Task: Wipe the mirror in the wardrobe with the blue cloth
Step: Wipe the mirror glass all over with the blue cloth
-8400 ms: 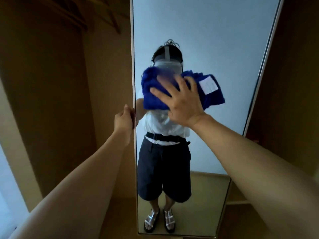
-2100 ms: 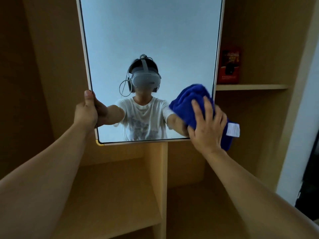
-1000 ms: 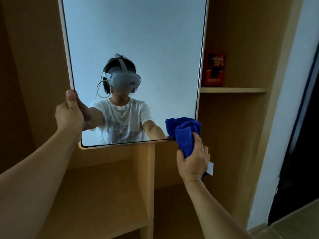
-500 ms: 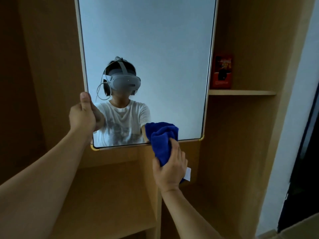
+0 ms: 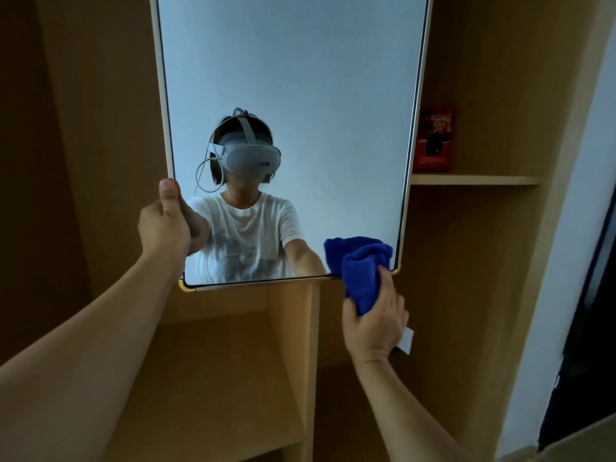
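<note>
Right hand [image 5: 375, 323]: fingers curled round blue cloth [image 5: 361, 275], bunched above them against the mirror [image 5: 293, 95] at its lower right corner. Left hand [image 5: 165, 225]: gripped the mirror's left edge. Wiping apparently at the bottom edge; remainder unjudgeable.

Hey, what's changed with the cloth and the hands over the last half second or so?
The right hand slid the blue cloth rightward along the mirror's bottom edge, from near the middle to the lower right corner. It still grips the cloth. The left hand stays gripping the mirror's left edge.
</note>
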A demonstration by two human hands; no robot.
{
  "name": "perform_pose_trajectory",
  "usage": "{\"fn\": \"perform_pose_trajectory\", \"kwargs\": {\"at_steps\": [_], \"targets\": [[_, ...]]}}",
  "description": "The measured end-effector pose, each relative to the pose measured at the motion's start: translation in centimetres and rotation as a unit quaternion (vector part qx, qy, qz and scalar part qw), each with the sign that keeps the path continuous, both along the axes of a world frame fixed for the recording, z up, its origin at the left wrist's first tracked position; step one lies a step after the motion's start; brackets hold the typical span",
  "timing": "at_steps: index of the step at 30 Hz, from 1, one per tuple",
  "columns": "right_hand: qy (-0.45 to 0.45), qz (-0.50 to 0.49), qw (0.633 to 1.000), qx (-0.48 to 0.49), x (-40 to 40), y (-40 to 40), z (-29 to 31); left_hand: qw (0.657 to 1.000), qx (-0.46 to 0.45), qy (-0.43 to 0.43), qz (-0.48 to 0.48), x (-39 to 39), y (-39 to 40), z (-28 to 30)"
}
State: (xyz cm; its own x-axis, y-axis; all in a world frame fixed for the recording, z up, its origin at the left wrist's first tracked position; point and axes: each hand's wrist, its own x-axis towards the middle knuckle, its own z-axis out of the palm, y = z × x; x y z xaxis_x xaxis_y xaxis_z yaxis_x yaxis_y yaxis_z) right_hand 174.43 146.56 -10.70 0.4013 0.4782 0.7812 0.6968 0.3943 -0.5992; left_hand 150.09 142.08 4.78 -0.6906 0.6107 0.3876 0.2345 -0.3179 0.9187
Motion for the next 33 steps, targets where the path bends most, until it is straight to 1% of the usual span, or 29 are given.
{"fn": "perform_pose_trajectory", "kwargs": {"at_steps": [4, 8, 9, 12, 16, 19, 22, 26, 29, 33], "targets": [[0.001, -0.032, 0.999, -0.029, 2.5, 0.7, 0.4, 1.0, 0.003, 0.005, -0.004, -0.1, -0.2, -0.1], [0.078, -0.025, 0.996, -0.016, 0.0, 0.3, 0.8, 1.0, -0.005, 0.014, -0.015, -0.5, -0.1, -0.1], [0.081, -0.014, 0.997, -0.008, -0.8, 0.0, 0.9, 1.0, -0.009, 0.019, -0.018, -0.7, -0.1, -0.1], [0.014, 0.034, 0.999, 0.008, -3.0, -1.2, 0.4, 0.999, -0.013, 0.033, -0.021, -0.9, -0.4, 0.0], [-0.073, 0.088, 0.993, 0.029, -5.9, -2.6, -0.2, 0.999, 0.004, 0.034, -0.023, -0.5, -0.8, 0.0], [-0.126, 0.129, 0.983, 0.041, -8.1, -3.4, -0.2, 0.999, 0.0, 0.032, -0.024, -0.3, -0.9, 0.2], [-0.191, 0.173, 0.965, 0.051, -10.6, -4.2, -0.2, 0.999, -0.011, 0.022, -0.032, -0.7, -0.8, 0.2], [-0.228, 0.215, 0.948, 0.052, -14.0, -5.2, 0.3, 0.999, -0.028, 0.024, -0.034, -1.1, -0.8, 0.3], [-0.263, 0.226, 0.936, 0.06, -16.2, -6.0, 0.6, 0.999, -0.031, 0.029, -0.029, -1.1, -0.8, 0.6], [-0.283, 0.233, 0.929, 0.047, -17.1, -6.0, 0.9, 0.999, -0.035, 0.036, -0.017, -1.1, -0.4, 0.5]]}}
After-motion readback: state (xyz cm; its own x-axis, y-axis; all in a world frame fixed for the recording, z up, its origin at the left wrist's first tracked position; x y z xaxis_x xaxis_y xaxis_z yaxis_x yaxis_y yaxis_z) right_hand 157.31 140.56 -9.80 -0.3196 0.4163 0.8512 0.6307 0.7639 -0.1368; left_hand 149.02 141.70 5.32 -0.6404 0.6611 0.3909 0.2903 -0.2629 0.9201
